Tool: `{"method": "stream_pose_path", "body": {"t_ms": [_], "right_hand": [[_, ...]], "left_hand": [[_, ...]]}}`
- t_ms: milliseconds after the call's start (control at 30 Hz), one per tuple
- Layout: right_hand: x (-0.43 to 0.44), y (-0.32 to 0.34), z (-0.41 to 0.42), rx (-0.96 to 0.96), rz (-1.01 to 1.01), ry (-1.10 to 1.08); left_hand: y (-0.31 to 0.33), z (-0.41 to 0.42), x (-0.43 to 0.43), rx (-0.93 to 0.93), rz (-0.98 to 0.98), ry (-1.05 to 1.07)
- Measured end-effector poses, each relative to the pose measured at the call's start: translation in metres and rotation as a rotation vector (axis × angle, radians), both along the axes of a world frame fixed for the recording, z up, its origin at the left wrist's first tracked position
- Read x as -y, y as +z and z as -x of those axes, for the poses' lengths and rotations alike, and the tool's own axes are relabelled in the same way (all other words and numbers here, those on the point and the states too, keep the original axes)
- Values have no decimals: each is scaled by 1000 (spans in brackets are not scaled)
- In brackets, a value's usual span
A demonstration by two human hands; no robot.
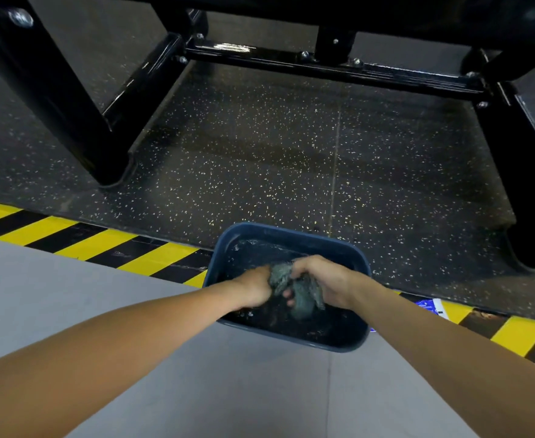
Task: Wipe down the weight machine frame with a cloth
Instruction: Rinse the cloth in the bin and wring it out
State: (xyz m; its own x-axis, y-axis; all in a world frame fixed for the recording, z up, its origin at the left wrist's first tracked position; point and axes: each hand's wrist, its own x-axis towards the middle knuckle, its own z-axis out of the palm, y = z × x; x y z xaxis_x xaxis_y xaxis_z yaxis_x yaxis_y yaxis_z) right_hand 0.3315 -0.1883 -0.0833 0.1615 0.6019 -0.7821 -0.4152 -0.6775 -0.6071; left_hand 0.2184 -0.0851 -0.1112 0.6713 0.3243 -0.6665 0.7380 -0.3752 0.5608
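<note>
I have the left grip [256, 287] and right grip [321, 279] both clenched on the grey-green cloth [304, 297] — bunched between them, inside the blue basin [259, 230] at the floor's [259, 137] striped edge, near the black frame [332, 71].

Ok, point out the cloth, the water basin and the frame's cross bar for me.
cloth [304, 298], head view, on the crumpled grey-green fabric hanging down.
basin [275, 229], head view, on its far rim.
cross bar [259, 55], head view, on the glossy black top face.
</note>
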Motion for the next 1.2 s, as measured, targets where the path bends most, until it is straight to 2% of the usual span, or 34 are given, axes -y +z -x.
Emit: {"method": "stream_pose_path", "body": {"t_ms": [67,133,233,300,367,467,567,633,733,800,867,967,1100,1200], "right_hand": [[0,-5,6,-158,-29,-200],[-3,-9,12,-158,21,-350],[-6,-12,22,-118,94,-354],[-6,-7,28,-200,60,-321],[-6,2,29,-256,22,-337],[-3,11,23,-288,-34,-390],[-2,18,30,-340,-63,-527],[-3,22,41,-320,-76,-597],[-6,20,55,-201,26,-511],[-7,18,58,-175,114,-501],[-7,13,59,-52,175,-405],[-10,17,61,170,172,-310],[-12,21,59,369,208,-185],[-14,17,53,681,219,87]], "left_hand": [[2,0,-4,78,183,359],[13,4,-2,182,280,561],[37,5,14,337,182,550],[52,-1,24,420,220,521],[62,-8,31,454,218,399],[67,-16,39,511,59,306],[62,-16,52,631,30,430],[57,-21,62,662,19,586],[53,-36,64,575,79,1065],[52,-41,57,501,152,1271],[50,-41,50,460,166,1318],[47,-41,38,428,119,1295],[43,-48,26,352,115,1269],[41,-48,20,245,162,1267]]}}
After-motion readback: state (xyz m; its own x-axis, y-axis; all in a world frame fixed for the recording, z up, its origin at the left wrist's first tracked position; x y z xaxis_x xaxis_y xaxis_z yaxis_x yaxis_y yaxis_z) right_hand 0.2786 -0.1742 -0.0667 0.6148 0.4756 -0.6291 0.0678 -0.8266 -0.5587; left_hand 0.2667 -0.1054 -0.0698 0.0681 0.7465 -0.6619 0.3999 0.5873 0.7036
